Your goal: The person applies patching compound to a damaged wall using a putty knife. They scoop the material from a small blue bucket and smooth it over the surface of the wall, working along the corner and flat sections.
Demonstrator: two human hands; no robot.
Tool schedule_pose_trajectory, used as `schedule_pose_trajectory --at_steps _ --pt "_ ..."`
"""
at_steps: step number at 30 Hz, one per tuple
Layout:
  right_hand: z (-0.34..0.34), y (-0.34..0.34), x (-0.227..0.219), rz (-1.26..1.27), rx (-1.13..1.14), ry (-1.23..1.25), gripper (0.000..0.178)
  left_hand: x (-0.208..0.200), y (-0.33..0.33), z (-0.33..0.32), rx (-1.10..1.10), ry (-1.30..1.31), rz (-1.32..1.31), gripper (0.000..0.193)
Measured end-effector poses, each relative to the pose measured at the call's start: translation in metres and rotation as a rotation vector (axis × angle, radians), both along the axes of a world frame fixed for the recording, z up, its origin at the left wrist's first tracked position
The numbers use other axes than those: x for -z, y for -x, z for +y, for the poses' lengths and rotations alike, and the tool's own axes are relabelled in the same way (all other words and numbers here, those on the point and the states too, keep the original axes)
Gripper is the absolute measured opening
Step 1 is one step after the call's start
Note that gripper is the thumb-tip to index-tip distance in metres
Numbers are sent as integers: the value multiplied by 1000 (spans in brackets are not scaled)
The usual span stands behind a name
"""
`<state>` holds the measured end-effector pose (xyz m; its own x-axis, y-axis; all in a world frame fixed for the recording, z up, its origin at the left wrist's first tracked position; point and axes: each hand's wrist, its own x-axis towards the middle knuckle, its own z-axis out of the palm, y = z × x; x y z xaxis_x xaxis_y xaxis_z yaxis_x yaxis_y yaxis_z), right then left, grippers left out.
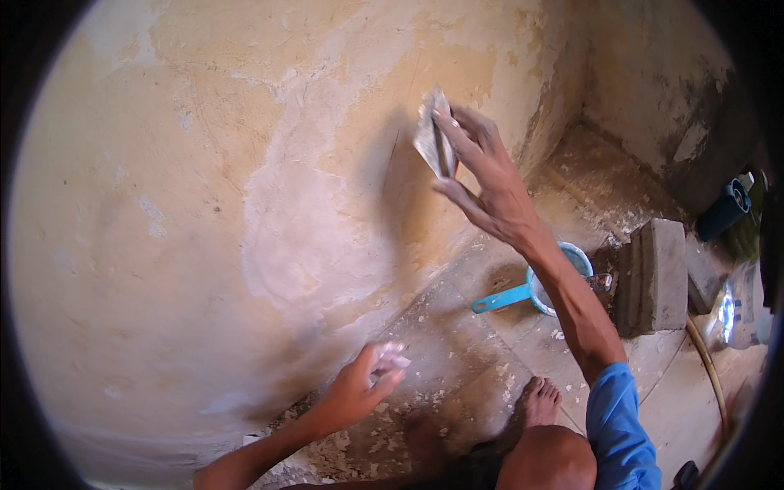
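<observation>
My right hand (482,175) is raised in front of the yellowish, patchy wall (204,163). Between its thumb and fingers it grips a folded, grey-white piece of sandpaper (433,135), a little apart from the wall or just at it; I cannot tell which. A pale, smoothed patch (294,229) spreads over the wall to the left of that hand. Lower down, near the foot of the wall, my left hand (365,384) hangs with loosely curled fingers and a gap at the thumb. Its fingertips look whitish and are blurred, and no held thing can be made out.
A light-blue dipper with a handle (502,299) stands on the tiled floor under my right forearm. Beside it are grey blocks (657,278), a clear plastic container (743,310) and a dark-blue cup (723,211). Paint flakes (367,457) litter the floor around my feet.
</observation>
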<state>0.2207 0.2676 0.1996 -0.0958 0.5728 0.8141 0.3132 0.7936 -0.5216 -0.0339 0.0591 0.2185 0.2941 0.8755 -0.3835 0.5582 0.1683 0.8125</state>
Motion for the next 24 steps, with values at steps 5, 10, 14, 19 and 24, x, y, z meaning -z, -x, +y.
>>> schedule_pose_trajectory --at_steps 5,10,14,19,24 --pt "37 13 17 -277 479 -176 65 7 41 -31 348 -137 475 39" --pt "0 13 43 -416 486 50 65 33 58 -40 402 -130 457 39" --pt "-15 0 38 -198 369 158 51 40 54 -40 435 -64 424 38" --pt "-8 -16 4 101 319 134 39 52 66 -49 457 99 429 41" --pt "8 -8 -24 -3 432 -92 47 49 72 -54 408 167 344 41"
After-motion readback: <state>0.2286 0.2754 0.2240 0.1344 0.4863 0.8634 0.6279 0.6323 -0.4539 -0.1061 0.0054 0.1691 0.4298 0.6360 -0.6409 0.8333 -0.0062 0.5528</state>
